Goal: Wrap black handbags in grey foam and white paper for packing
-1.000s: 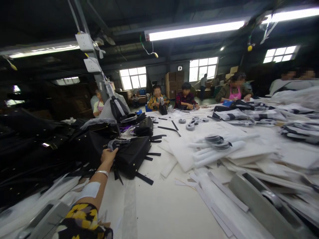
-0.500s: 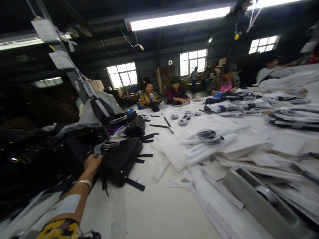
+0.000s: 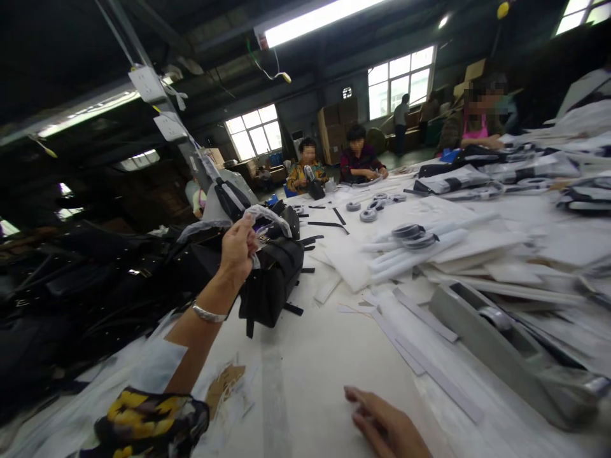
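My left hand [image 3: 238,245] is closed on the plastic-wrapped handle [image 3: 273,215] of a black bag [image 3: 274,280] at the left of the white table. The bag hangs or stands below the hand; whether its base touches the table I cannot tell. Dark straps stick out from its right side. Over the bare tabletop near the bottom edge, my right hand [image 3: 384,420] has its fingers apart and holds nothing. Beyond the held bag, another black bag [image 3: 229,197] with a wrapped strap leans by the metal post.
Black bags [image 3: 95,280] are heaped at left. A grey tape dispenser [image 3: 506,356] stands at right, near white foam sheets [image 3: 482,248], foam rolls and coiled straps [image 3: 410,235]. Several people sit across the table [image 3: 324,375]. A post with sockets [image 3: 169,126] rises at left.
My left hand has lifted the bag's wrapped handle and the bag has moved upright. My right hand has come into view at the bottom. The camera view has turned and tilted.
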`<state>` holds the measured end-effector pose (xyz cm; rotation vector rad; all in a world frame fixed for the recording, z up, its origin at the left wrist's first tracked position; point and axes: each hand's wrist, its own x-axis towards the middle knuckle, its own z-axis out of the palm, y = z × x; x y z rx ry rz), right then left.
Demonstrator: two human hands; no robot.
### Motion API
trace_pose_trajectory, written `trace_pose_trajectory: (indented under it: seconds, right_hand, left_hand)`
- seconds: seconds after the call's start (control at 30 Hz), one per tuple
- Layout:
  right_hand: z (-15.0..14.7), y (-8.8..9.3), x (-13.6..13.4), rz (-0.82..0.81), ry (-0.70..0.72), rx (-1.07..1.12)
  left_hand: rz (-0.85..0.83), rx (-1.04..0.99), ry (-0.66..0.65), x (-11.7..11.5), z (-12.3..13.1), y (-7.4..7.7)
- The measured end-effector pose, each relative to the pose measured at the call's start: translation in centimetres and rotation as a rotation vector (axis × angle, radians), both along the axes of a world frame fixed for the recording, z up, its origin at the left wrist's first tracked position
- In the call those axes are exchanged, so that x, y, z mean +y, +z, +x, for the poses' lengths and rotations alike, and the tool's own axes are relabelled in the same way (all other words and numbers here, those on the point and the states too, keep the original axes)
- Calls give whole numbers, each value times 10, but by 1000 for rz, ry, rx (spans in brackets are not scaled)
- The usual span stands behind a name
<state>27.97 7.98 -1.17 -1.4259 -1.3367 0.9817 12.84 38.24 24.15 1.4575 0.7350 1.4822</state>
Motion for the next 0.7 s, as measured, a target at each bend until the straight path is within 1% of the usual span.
trace_pose_trajectory:
  seconds: [0.07,0.17,0.23,0.3,0.37,0.4,0.47,0.53,0.57,0.63,0.7]
  right_hand:
    - [-6,8,0,-107,-52,267]
    - [-20,32,-4,-239,-37,649]
    - [-30,51,-8,-261,9,802]
    - [-36,64,-10,-245,19,852]
    - [-36,68,-13,-231,-19,804]
    - [-33,67,-14,-219,-42,744]
    - [-27,59,-17,-181,-63,555]
    - [-23,46,-21,-137,-64,340]
    - [-22,39,-25,-126,-57,247]
    - [-21,26,-33,-133,-31,115]
    - [-21,17,-42,-117,-20,2]
  left_hand:
    - [-5,-61,-76,-39,11,3]
    - [-98,-252,-233,-98,15,-3]
    - [-174,-349,-318,-138,13,-9]
    - [-229,-376,-379,-175,11,-14]
    - [-247,-389,-423,-206,7,-19]
    - [-244,-396,-434,-218,4,-22]
    - [-236,-397,-445,-233,0,-30]
    - [-255,-360,-476,-240,-5,-41]
    - [-279,-332,-512,-242,-7,-48]
    - [-324,-281,-598,-246,-10,-62]
    - [-312,-240,-629,-252,-12,-70]
